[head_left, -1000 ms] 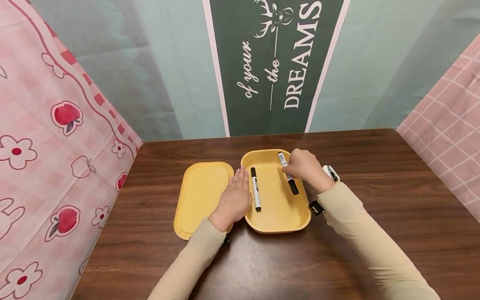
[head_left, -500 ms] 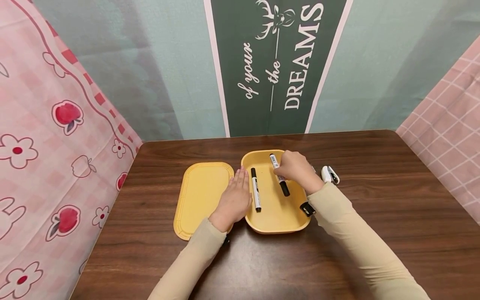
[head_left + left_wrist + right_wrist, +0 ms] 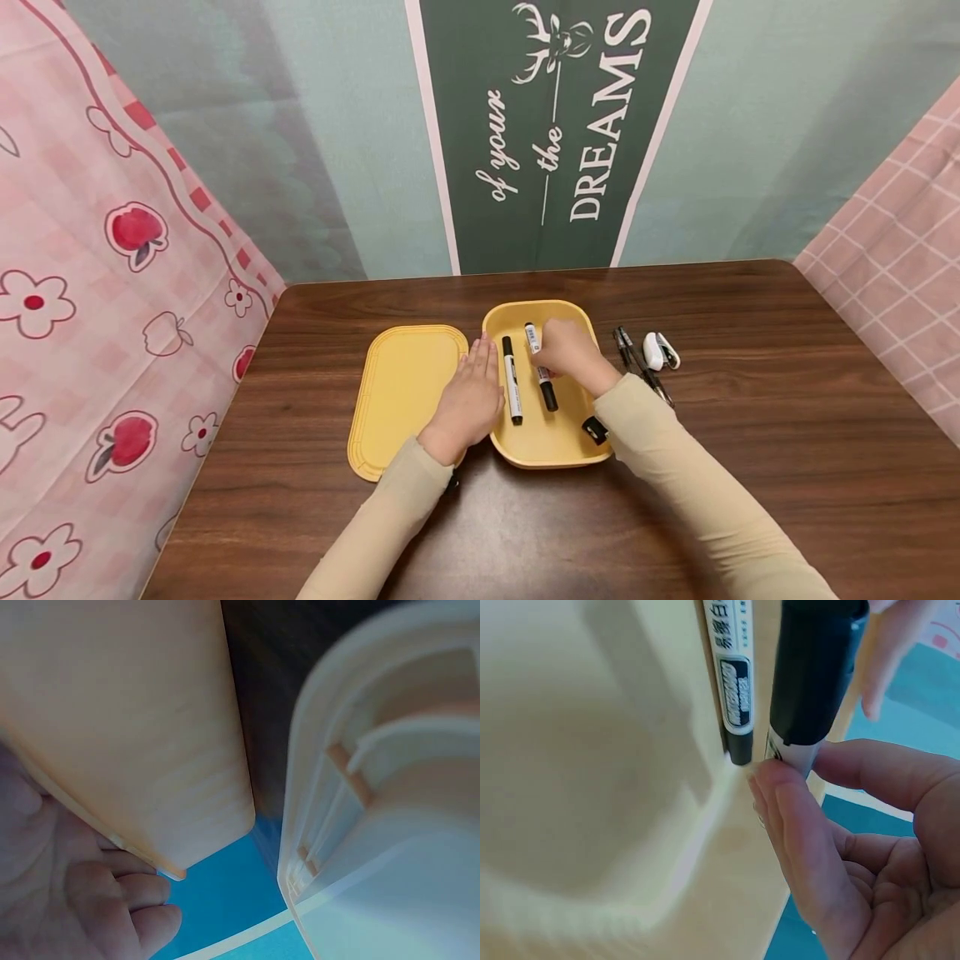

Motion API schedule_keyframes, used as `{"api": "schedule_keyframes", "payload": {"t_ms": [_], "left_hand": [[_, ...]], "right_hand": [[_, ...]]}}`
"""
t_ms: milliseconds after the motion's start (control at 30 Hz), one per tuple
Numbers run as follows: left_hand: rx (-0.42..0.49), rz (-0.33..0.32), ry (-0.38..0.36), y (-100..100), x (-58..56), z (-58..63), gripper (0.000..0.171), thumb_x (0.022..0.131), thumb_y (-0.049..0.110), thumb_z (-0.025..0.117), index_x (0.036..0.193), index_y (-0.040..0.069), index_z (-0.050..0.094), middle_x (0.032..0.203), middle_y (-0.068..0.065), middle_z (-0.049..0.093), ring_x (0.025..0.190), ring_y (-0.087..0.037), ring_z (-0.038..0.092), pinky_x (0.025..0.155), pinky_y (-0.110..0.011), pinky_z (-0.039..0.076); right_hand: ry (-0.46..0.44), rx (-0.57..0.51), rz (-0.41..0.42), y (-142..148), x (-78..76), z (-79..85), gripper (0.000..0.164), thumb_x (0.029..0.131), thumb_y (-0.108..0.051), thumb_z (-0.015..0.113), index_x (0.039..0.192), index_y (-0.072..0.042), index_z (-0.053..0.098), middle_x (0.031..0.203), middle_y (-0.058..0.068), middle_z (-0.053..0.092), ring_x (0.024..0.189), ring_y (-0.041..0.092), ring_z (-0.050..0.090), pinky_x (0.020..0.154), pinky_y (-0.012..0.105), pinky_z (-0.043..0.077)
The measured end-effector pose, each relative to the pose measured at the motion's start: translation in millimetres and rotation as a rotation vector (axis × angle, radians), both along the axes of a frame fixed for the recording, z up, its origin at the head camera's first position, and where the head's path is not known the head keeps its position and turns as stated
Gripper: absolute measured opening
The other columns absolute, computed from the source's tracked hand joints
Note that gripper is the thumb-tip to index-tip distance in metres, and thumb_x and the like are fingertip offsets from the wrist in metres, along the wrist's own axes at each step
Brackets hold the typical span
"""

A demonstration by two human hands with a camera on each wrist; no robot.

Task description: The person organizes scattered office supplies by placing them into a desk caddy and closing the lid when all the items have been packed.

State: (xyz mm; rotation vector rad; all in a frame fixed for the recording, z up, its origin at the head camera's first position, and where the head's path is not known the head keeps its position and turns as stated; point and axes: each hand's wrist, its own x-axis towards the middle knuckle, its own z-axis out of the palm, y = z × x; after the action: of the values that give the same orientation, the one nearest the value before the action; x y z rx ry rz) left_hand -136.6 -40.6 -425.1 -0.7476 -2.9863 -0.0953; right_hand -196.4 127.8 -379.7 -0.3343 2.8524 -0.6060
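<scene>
Taking twelve o'clock as the far edge of the desk, a yellow box sits with its long sides running from twelve to six. The right hand is inside it, its grip clenched on the gripped marker, pinched between thumb and fingers. That white-barrelled marker slants from eleven o'clock towards five, its black cap at the near end; whether it touches the box floor is hard to tell. Just beside it, towards nine o'clock, a second marker lies by the box's left wall, running nearly twelve to six with its longer black end at twelve. The left hand lies along the box's nine o'clock side, fingers straight at the rim and pointing to about one; its grip is released, grasping nothing. Just past that hand, at nine o'clock from the box, a yellow lid rests flat. At three o'clock, near the box, lie slim dark pens, with a small white object just beyond them. A curtain with sideways lettering hangs at twelve.
</scene>
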Motion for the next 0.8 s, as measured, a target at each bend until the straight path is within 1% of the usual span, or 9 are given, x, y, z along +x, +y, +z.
{"api": "schedule_keyframes", "payload": {"t_ms": [100, 233, 267, 333, 467, 500, 800], "left_hand": [[0.007, 0.008, -0.014, 0, -1.0, 0.5, 0.059, 0.099, 0.021, 0.041, 0.143, -0.013, 0.023, 0.151, -0.029, 0.013, 0.14, -0.036, 0.018, 0.112, -0.043, 0.022], [0.032, 0.01, -0.02, 0, -1.5, 0.4, 0.058, 0.1, 0.021, 0.04, 0.143, -0.013, 0.022, 0.152, -0.029, 0.012, 0.14, -0.035, 0.017, 0.112, -0.042, 0.021], [0.038, 0.005, 0.003, -1, -3.4, -4.6, 0.058, 0.1, 0.022, 0.037, 0.144, -0.013, 0.021, 0.152, -0.029, 0.011, 0.141, -0.035, 0.016, 0.113, -0.042, 0.02], [0.049, 0.003, 0.005, -1, -2.9, -3.1, 0.058, 0.1, 0.022, 0.037, 0.144, -0.013, 0.021, 0.152, -0.028, 0.011, 0.141, -0.034, 0.016, 0.112, -0.042, 0.021], [0.034, 0.005, 0.001, 1, -3.3, -1.7, 0.059, 0.101, 0.023, 0.037, 0.144, -0.012, 0.02, 0.152, -0.028, 0.011, 0.141, -0.035, 0.016, 0.112, -0.042, 0.021], [0.032, 0.011, -0.02, 2, -1.6, 3.7, 0.058, 0.1, 0.021, 0.04, 0.144, -0.013, 0.022, 0.152, -0.028, 0.012, 0.14, -0.035, 0.017, 0.112, -0.043, 0.022], [0.014, 0.009, 0.001, 2, -1.7, 1.8, 0.058, 0.099, 0.02, 0.042, 0.143, -0.014, 0.023, 0.151, -0.029, 0.014, 0.14, -0.036, 0.019, 0.112, -0.043, 0.022]], "right_hand": [[-0.028, -0.01, -0.007, -5, -1.2, -5.6, 0.019, 0.077, -0.005, 0.064, 0.059, -0.007, 0.057, 0.046, 0.001, 0.054, 0.039, 0.01, 0.049, 0.039, 0.019, 0.037], [-0.033, -0.018, -0.005, -10, -3.8, -11.8, 0.017, 0.076, -0.005, 0.065, 0.061, -0.006, 0.057, 0.048, 0.002, 0.055, 0.039, 0.01, 0.049, 0.038, 0.019, 0.038], [-0.032, -0.016, -0.006, -10, -4.5, -13.1, 0.017, 0.076, -0.006, 0.065, 0.061, -0.006, 0.057, 0.048, 0.002, 0.055, 0.038, 0.01, 0.049, 0.038, 0.019, 0.038], [-0.03, -0.009, -0.011, -11, -5.1, -15.6, 0.016, 0.076, -0.006, 0.066, 0.062, -0.007, 0.058, 0.047, 0.002, 0.054, 0.038, 0.01, 0.048, 0.039, 0.019, 0.038], [-0.023, -0.009, -0.023, -12, -5.4, -19.9, 0.016, 0.075, -0.007, 0.067, 0.062, -0.007, 0.058, 0.047, 0.002, 0.054, 0.038, 0.01, 0.048, 0.039, 0.02, 0.038], [-0.023, -0.011, -0.026, -12, -5.5, -20.5, 0.015, 0.075, -0.007, 0.067, 0.063, -0.007, 0.058, 0.048, 0.002, 0.054, 0.039, 0.01, 0.048, 0.039, 0.02, 0.038], [-0.034, -0.022, -0.037, -15, -6.5, -25.2, 0.014, 0.075, -0.008, 0.07, 0.066, -0.005, 0.059, 0.051, 0.003, 0.056, 0.041, 0.011, 0.049, 0.04, 0.02, 0.038]]}}
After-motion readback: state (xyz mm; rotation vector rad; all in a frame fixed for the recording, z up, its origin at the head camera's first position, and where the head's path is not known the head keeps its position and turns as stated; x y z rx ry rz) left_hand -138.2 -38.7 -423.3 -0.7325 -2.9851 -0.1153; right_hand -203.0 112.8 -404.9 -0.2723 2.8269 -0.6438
